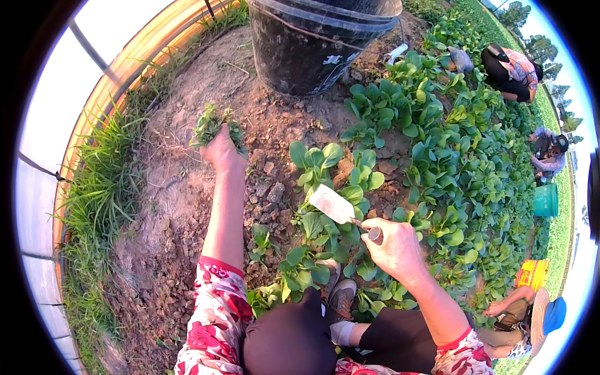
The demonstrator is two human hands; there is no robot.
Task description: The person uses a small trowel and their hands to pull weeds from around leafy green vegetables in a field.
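Observation:
My left hand (221, 149) is stretched out over bare soil, closed on a bunch of small green weeds (208, 125). In my right hand (391, 243) is a hand trowel (333, 204), gripped by its handle, with the pale flat blade pointing up and left over leafy green plants (315, 225). More of these broad-leaved plants (438, 164) grow in a dense bed to the right. A small single plant (261, 236) stands in the soil between my arms. My shoes (342, 300) are among the leaves below the trowel.
A large black bucket (304, 56) stands on the soil ahead. Grass (101, 187) lines the curved edge at left. Co-workers crouch at right: one person (513, 70) at the top, another person (548, 152) near a green bucket (545, 200), and a hatted person (520, 323) beside a yellow-red bucket (533, 273).

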